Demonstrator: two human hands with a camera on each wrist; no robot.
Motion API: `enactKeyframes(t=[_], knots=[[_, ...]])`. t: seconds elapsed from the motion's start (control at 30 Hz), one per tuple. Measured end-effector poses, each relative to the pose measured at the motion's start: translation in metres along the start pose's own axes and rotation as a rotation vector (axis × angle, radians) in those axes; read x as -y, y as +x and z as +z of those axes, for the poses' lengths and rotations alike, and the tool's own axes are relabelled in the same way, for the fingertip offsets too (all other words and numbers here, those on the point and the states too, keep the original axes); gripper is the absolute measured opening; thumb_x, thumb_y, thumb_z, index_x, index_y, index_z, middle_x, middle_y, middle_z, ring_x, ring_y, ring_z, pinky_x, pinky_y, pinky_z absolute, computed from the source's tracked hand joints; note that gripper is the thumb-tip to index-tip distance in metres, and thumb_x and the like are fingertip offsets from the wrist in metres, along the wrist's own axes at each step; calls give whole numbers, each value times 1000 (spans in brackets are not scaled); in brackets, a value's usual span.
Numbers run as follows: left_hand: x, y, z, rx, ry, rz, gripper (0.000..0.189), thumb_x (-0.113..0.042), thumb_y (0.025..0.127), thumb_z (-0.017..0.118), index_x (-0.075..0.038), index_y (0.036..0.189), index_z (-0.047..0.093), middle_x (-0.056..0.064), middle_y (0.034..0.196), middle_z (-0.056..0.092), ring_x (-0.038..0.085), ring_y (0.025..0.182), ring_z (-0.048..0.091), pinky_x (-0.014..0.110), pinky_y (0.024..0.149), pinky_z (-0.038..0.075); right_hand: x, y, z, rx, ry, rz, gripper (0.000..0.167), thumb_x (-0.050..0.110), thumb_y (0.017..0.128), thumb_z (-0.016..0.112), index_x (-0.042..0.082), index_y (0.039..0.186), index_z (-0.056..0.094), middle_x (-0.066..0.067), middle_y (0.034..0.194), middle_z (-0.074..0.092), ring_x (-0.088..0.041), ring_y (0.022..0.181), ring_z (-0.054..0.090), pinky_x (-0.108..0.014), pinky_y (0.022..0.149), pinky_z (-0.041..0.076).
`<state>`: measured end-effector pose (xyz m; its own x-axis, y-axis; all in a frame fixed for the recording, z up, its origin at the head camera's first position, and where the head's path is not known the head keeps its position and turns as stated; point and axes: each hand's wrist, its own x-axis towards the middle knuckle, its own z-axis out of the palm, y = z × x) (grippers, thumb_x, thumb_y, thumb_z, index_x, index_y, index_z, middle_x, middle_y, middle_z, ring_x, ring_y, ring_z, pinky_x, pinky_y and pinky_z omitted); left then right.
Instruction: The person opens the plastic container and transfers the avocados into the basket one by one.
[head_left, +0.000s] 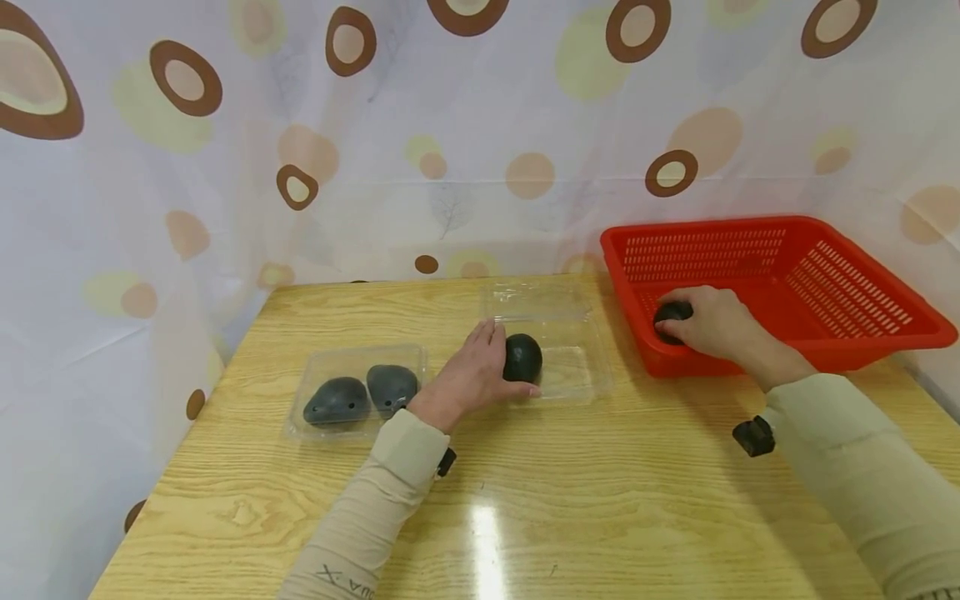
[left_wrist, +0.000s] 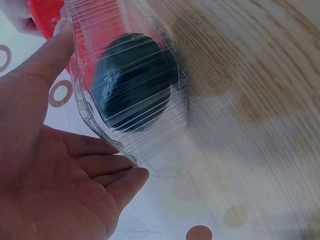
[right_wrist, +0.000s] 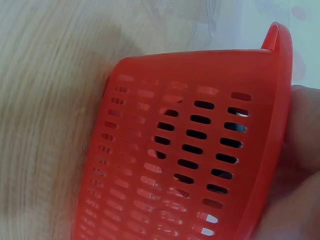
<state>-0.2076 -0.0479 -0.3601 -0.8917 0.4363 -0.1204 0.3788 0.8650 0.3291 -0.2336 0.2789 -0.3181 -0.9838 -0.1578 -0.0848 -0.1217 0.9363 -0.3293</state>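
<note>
My left hand rests along the left side of an opened clear plastic box, thumb at the near edge and fingers farther back. Inside the box, close to that hand, sits a dark, smooth avocado-shaped object. In the left wrist view, extended fingers touch the ribbed box, and the dark object shows through its wall. My right hand grips another dark avocado-shaped object just inside the left end of the red basket. The basket's wall mostly hides that hand in the right wrist view.
A second clear box stands at the left, holding two dark grey avocado-shaped objects with small dark spots. The wooden table meets a patterned cloth at the back.
</note>
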Motion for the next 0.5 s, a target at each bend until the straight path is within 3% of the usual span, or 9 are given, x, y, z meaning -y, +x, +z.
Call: enactKeyframes(t=[0.17, 0.3, 0.5], knots=[[0, 0, 0, 6, 7, -2, 111, -64, 86, 65, 2, 158, 13, 20, 166, 11, 30, 155, 12, 41, 124, 22, -1, 6, -1, 86, -10, 18, 42, 26, 93, 66, 2, 127, 64, -27, 122, 62, -38, 100, 53, -55, 89, 47], [-1, -1, 0, 7, 13, -10, 111, -64, 85, 65, 2, 158, 14, 19, 166, 11, 29, 155, 12, 40, 124, 22, -2, 9, -1, 142, 2, 20, 41, 23, 94, 64, 1, 128, 63, -26, 123, 63, -37, 102, 53, -58, 93, 45], [0, -1, -1, 2, 13, -3, 110, -64, 86, 64, 2, 158, 14, 20, 166, 12, 29, 155, 11, 40, 124, 22, -2, 9, -1, 146, 29, 4, 36, 19, 96, 60, 0, 126, 65, -24, 122, 65, -37, 105, 57, -58, 95, 46]])
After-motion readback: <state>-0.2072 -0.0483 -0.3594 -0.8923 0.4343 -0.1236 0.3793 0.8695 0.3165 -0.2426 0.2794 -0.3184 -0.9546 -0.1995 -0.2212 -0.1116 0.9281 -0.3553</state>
